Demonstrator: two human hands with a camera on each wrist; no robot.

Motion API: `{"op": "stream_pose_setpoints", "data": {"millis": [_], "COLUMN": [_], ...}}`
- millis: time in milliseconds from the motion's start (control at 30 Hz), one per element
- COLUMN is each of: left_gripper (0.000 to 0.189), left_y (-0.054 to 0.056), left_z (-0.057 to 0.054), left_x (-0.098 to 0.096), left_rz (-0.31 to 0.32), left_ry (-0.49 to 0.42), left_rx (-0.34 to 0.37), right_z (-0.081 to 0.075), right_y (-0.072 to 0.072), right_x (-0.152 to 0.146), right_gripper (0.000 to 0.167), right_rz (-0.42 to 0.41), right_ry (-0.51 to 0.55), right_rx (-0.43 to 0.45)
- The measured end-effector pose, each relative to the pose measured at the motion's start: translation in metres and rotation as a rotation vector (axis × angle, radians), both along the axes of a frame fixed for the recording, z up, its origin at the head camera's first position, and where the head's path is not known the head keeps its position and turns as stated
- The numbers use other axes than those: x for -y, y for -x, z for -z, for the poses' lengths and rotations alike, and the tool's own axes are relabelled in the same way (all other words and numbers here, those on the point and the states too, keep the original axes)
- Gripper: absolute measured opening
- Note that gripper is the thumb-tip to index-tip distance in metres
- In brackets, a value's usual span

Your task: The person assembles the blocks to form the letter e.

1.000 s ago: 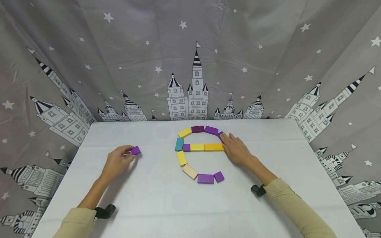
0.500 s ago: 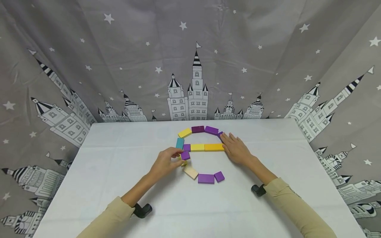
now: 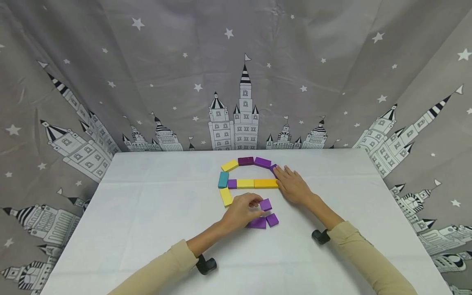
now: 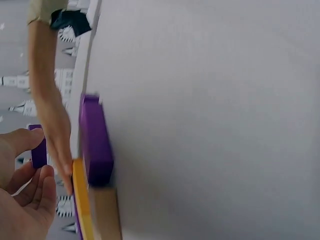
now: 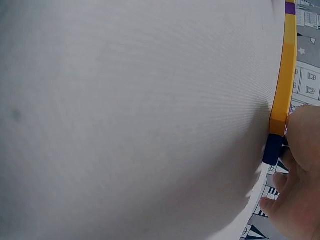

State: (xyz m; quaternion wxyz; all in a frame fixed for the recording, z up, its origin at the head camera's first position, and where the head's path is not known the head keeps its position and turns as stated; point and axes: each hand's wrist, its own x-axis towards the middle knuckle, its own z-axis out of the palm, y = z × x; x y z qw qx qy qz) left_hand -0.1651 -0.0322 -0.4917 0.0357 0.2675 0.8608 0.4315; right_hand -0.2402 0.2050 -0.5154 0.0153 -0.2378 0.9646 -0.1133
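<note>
My left hand (image 3: 241, 211) pinches a small purple block (image 3: 265, 205) between thumb and fingers, held just above the lower right of a block outline. In the left wrist view that purple block (image 4: 38, 147) shows edge-on under the thumb. Below it lie a long purple block (image 3: 258, 223), partly covered by the hand, and a small purple block (image 3: 272, 220). My right hand (image 3: 293, 186) rests with straight fingers at the outline's right side, touching a purple block (image 3: 273, 167) and the end of an orange block (image 3: 265, 183). A dark blue block (image 5: 273, 149) shows by its thumb.
The outline continues with a dark maroon block (image 3: 246, 161), a purple block (image 3: 262, 162), yellow blocks (image 3: 230, 165), a teal block (image 3: 223, 180) and a small purple block (image 3: 232, 184). A white cloth (image 3: 166, 184) covers the table; a grey castle curtain (image 3: 166, 73) hangs behind.
My left hand has carried the small purple block rightward from the table's left side, across the outline to its lower right. The right hand has stayed in place.
</note>
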Motion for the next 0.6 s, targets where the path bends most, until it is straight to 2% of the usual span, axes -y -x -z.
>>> {"op": "stream_pose_setpoints", "data": {"millis": [167, 367, 600], "left_gripper": [0.03, 0.031, 0.032], "left_y": [-0.003, -0.004, -0.004], "left_z": [0.008, 0.018, 0.026], "left_x": [-0.018, -0.033, -0.042], "left_rz": [0.034, 0.068, 0.054], "left_ry": [0.008, 0.042, 0.094], "left_rx": [-0.005, 0.015, 0.027], "right_z": [0.0, 0.001, 0.002], "right_y": [0.0, 0.001, 0.001], "right_x": [0.0, 0.0, -0.001], "right_gripper": [0.051, 0.052, 0.052], "right_rz": [0.002, -0.015, -0.02], "right_ry": [0.021, -0.008, -0.029], "right_rx": [-0.002, -0.005, -0.012]}}
